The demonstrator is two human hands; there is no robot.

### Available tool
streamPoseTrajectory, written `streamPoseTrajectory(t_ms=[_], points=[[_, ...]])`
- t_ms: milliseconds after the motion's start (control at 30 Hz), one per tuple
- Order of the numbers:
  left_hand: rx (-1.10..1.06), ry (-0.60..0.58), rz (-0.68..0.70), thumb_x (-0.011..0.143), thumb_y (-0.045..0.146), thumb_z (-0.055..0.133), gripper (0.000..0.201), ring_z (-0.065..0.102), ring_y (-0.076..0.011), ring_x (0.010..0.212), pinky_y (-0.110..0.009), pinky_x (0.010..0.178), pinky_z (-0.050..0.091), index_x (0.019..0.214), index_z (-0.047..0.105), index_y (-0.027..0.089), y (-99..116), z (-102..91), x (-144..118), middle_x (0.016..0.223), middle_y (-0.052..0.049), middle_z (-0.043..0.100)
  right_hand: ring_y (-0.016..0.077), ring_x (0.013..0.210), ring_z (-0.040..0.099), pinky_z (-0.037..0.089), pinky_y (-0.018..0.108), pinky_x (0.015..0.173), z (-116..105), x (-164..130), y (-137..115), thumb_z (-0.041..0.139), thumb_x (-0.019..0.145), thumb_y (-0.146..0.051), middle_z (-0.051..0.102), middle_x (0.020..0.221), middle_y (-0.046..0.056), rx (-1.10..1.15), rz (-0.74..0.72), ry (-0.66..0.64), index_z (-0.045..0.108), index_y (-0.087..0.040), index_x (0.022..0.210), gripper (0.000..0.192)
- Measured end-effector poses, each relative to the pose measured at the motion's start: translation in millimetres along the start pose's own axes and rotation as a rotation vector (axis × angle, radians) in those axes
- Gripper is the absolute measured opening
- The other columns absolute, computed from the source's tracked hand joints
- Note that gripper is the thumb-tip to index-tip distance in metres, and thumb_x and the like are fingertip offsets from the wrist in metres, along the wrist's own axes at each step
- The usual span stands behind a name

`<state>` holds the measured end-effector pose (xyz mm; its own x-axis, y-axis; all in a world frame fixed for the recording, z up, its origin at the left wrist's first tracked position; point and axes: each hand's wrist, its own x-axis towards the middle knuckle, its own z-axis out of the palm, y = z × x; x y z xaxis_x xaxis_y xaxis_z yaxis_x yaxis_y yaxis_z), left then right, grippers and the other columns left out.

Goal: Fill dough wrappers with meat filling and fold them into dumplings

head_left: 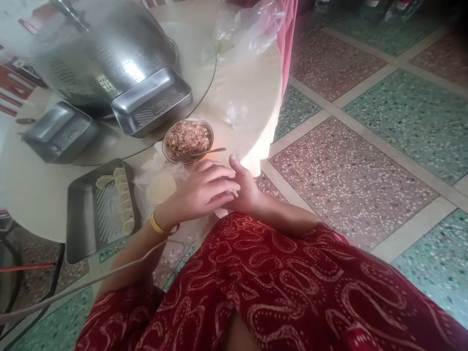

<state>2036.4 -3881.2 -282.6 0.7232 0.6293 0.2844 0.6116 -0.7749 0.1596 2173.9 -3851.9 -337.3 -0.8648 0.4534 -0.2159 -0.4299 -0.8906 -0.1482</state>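
Just above my lap, my left hand (208, 190) and my right hand (245, 187) come together. Between their fingers shows a small pale edge of dough, which looks like a dumpling (234, 193); the rest of it is hidden by the fingers. My left fingers curl over it, and my right hand cups it with the thumb raised. Right beyond the hands stands a bowl (164, 151) of minced filling (188, 137) with a spoon (208, 154) lying in it. Left of my left hand, round dough wrappers (163, 189) lie on a plastic bag (144, 178).
A metal tray (82, 214) at the table's edge holds a row of dumplings (124, 200). Two more metal trays (157, 102) lean near a large perforated steel pot (109, 53). Clear plastic bags (252, 29) lie at the far side. A cable (109, 270) crosses my left forearm.
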Motion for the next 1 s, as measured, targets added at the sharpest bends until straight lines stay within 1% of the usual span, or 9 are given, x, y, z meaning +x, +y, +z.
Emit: streamPoseTrajectory(t_ms=[67,133,300,433,533,633,767,900,1000], points=[[-0.008,-0.008,0.017,0.097,0.031,0.055,0.017,0.051,-0.0196,0.096,-0.036,0.085,0.044,0.1,0.069,0.022,2.4,-0.4,3.5,0.109,-0.004,0.065,0.0152,0.071,0.061,0.052,0.025,0.063,0.5,-1.5,-0.3,0.016,0.096,-0.07,0.062,0.072,0.003,0.021,0.004,0.002,0.064,-0.02,0.09,0.07],[-0.005,-0.018,0.027,0.097,0.03,0.054,0.018,0.051,-0.0199,0.094,-0.035,0.082,0.044,0.094,0.07,0.022,4.9,0.0,7.0,0.106,-0.004,0.064,0.0156,0.074,0.062,0.052,0.025,0.064,2.1,-2.9,-0.2,0.015,0.098,-0.066,0.062,0.071,0.004,0.009,-0.013,0.013,0.065,-0.02,0.087,0.068],[-0.018,-0.047,0.027,0.1,0.031,0.046,0.033,0.05,-0.0191,0.089,-0.033,0.075,0.044,0.079,0.069,0.021,8.5,2.4,12.6,0.104,-0.002,0.063,0.0143,0.075,0.063,0.052,0.024,0.066,5.1,-4.8,1.1,0.012,0.101,-0.056,0.062,0.068,0.003,-0.001,-0.068,0.028,0.063,-0.019,0.08,0.066],[-0.015,0.003,0.073,0.097,0.04,0.053,0.023,0.054,-0.0197,0.09,-0.036,0.078,0.045,0.101,0.07,0.025,5.2,3.9,9.0,0.104,-0.003,0.064,0.0162,0.068,0.06,0.052,0.027,0.061,5.9,-6.4,-0.9,0.011,0.1,-0.056,0.057,0.062,0.001,0.001,-0.061,0.018,0.063,-0.021,0.087,0.064],[-0.028,0.065,0.019,0.093,0.041,0.061,0.029,0.058,-0.0201,0.098,-0.038,0.085,0.047,0.114,0.064,0.021,0.2,2.8,2.1,0.106,-0.005,0.065,0.0161,0.061,0.056,0.048,0.026,0.055,8.9,-9.2,-3.1,0.014,0.099,-0.059,0.053,0.058,0.0,0.013,-0.039,0.054,0.063,-0.021,0.095,0.062],[0.01,0.116,-0.019,0.092,0.033,0.064,0.018,0.059,-0.0194,0.1,-0.039,0.087,0.047,0.106,0.065,0.021,-3.1,1.4,-3.1,0.103,-0.004,0.067,0.0131,0.053,0.05,0.042,0.022,0.049,12.7,-11.7,-3.9,0.013,0.1,-0.061,0.052,0.057,-0.002,0.034,-0.031,0.086,0.061,-0.02,0.101,0.063],[0.077,0.158,0.034,0.092,0.026,0.064,0.004,0.059,-0.0177,0.095,-0.037,0.087,0.049,0.093,0.065,0.023,-1.6,3.2,-3.9,0.093,0.0,0.069,0.0099,0.045,0.041,0.035,0.019,0.042,15.0,-13.2,-3.9,0.013,0.101,-0.059,0.052,0.058,-0.004,0.073,-0.027,0.086,0.06,-0.018,0.106,0.063],[0.137,0.206,0.065,0.093,0.024,0.062,0.002,0.06,-0.0155,0.088,-0.034,0.084,0.05,0.094,0.065,0.024,1.8,7.7,-5.2,0.089,0.004,0.071,0.0094,0.044,0.042,0.038,0.019,0.041,12.6,-13.5,-4.3,0.019,0.1,-0.058,0.061,0.068,-0.001,0.094,0.006,0.099,0.059,-0.019,0.111,0.057],[0.196,0.236,0.056,0.094,0.029,0.063,0.01,0.063,-0.0155,0.088,-0.032,0.081,0.051,0.102,0.064,0.023,1.8,8.8,-8.1,0.093,0.004,0.071,0.0096,0.048,0.047,0.043,0.019,0.045,9.2,-13.0,-4.1,0.022,0.1,-0.057,0.064,0.073,0.0,0.123,-0.007,0.078,0.06,-0.019,0.111,0.055]])
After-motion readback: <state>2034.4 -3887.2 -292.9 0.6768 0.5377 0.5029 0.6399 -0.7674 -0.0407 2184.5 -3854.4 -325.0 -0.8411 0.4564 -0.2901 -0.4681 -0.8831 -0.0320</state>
